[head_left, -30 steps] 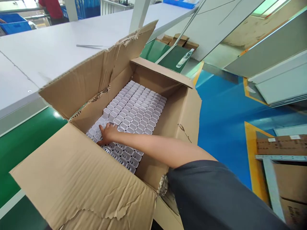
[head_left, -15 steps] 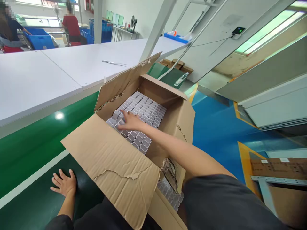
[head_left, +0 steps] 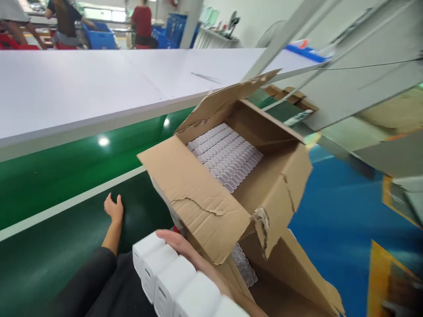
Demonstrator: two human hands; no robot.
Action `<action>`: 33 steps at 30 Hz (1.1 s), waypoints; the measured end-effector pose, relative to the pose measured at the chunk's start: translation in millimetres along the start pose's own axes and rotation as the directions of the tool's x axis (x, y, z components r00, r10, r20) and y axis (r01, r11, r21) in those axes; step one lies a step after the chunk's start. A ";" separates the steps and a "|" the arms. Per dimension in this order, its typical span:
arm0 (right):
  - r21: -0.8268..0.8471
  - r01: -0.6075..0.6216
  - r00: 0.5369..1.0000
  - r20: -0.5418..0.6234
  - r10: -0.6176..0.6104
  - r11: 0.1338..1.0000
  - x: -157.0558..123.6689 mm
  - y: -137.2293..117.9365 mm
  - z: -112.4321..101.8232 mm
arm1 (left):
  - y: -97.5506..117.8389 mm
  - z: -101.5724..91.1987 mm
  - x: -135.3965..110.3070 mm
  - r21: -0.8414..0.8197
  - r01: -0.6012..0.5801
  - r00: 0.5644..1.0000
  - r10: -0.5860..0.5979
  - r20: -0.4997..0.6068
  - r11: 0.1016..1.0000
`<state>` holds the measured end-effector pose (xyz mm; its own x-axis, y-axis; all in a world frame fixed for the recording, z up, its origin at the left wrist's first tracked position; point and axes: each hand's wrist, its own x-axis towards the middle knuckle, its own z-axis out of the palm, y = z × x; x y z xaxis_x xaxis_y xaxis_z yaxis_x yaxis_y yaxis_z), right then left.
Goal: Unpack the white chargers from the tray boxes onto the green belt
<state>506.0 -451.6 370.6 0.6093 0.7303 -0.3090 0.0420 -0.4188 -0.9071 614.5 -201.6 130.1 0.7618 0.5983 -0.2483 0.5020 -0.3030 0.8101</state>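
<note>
My right hand [head_left: 188, 253] grips a row of several white plastic housings [head_left: 176, 279], box-shaped with rounded edges and small slots in their end faces. The row is in front of my body, at the lower middle of the view, and its near end is cut off by the frame. My left hand [head_left: 114, 207] is empty, thumb apart from the fingers, over the dark green surface [head_left: 66, 246]. To the right, an open cardboard box [head_left: 205, 180] contains many similar pieces in tight rows [head_left: 228, 152]. Its near flap is torn.
Under that box, a second open carton [head_left: 291, 281] shows more pieces [head_left: 244, 266]. A long white table [head_left: 99, 88] runs across the back, with a thin metal tool [head_left: 206, 78] and a blue tray [head_left: 306, 53]. A slanted post rises behind the box. People sit beyond.
My right hand has come out of the box towards my body with a row of white housings. My left hand has its fingers less spread. The view has swung left.
</note>
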 end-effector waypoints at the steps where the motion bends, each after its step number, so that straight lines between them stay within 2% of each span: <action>1: 0.279 -0.026 0.997 -0.063 0.045 0.960 19.2 0.3 12.4 | 2.7 -9.4 4.6 -0.075 -0.015 0.999 0.018 0.044 0.997; 2: 0.555 -0.033 0.989 -0.101 0.107 0.831 40.3 3.6 23.7 | 3.8 -21.3 7.7 -0.153 -0.034 0.996 0.046 0.079 0.988; 3: 0.745 -0.016 0.986 -0.100 0.136 0.667 62.7 9.9 34.4 | 3.6 -35.9 8.6 -0.226 -0.056 0.992 0.081 0.099 0.972; 4: 0.855 -0.004 0.989 -0.072 0.126 0.518 85.7 18.8 44.8 | 2.3 -52.6 6.4 -0.290 -0.075 0.989 0.109 0.102 0.954; 6: 0.969 0.017 0.995 -0.041 0.093 0.248 129.1 41.3 64.5 | -2.4 -89.2 -6.7 -0.392 -0.170 0.972 0.220 0.086 0.904; 7: 0.988 0.003 0.998 -0.013 0.069 0.154 148.0 53.1 73.3 | -5.3 -106.7 -16.4 -0.416 -0.262 0.944 0.320 0.076 0.871; 8: 0.996 -0.013 0.999 0.009 0.046 0.089 164.4 64.2 81.2 | -8.0 -122.3 -26.9 -0.412 -0.377 0.895 0.441 0.070 0.830; 9: 0.998 -0.034 0.999 0.033 0.020 0.057 178.5 74.2 88.1 | -10.3 -135.3 -36.8 -0.375 -0.499 0.824 0.562 0.076 0.781; 10: 0.997 -0.061 0.998 0.061 -0.004 0.051 190.3 82.8 94.2 | -12.1 -145.2 -45.0 -0.307 -0.607 0.747 0.658 0.095 0.733; 11: 0.995 -0.081 0.996 0.083 -0.025 0.061 200.5 89.9 99.6 | -13.5 -152.1 -50.8 -0.216 -0.682 0.689 0.713 0.130 0.699; 12: 0.992 -0.096 0.994 0.099 -0.039 0.079 209.3 95.6 104.5 | -14.6 -156.2 -53.9 -0.116 -0.715 0.670 0.723 0.169 0.690; 13: 0.988 -0.114 0.992 0.119 -0.044 0.101 217.2 100.0 109.1 | -15.6 -158.3 -54.5 -0.028 -0.719 0.675 0.708 0.208 0.694; 16: 0.975 -0.165 0.985 0.170 -0.020 0.151 237.5 107.0 120.5 | -21.0 -158.0 -47.5 0.153 -0.674 0.728 0.615 0.304 0.722; 18: 0.963 -0.211 0.976 0.216 -0.009 0.165 248.7 108.5 125.9 | -27.9 -157.1 -42.6 0.233 -0.669 0.736 0.584 0.342 0.706; 22: 0.924 -0.312 0.946 0.323 -0.014 0.221 265.4 112.2 135.2 | -49.2 -155.7 -39.6 0.330 -0.677 0.736 0.600 0.315 0.658; 26: 0.897 -0.368 0.925 0.380 0.000 0.244 280.3 124.0 146.4 | -78.6 -152.5 -29.7 0.416 -0.628 0.777 0.561 0.286 0.658; 29: 0.834 -0.458 0.880 0.475 0.021 0.307 294.7 136.0 150.3 | -100.3 -155.8 -17.5 0.455 -0.591 0.805 0.523 0.280 0.666; 31: 0.804 -0.476 0.870 0.489 0.060 0.356 307.0 143.8 150.6 | -112.0 -162.3 -11.0 0.476 -0.574 0.817 0.506 0.276 0.666; 33: 0.806 -0.451 0.888 0.448 0.102 0.385 321.7 151.3 151.5 | -121.5 -171.4 -5.5 0.502 -0.561 0.826 0.488 0.283 0.658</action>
<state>588.4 -198.2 90.7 0.1908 0.8476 -0.4951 -0.8963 -0.0552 -0.4399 479.2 -40.9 124.1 0.9898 0.1366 0.0399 0.1089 -0.9076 0.4056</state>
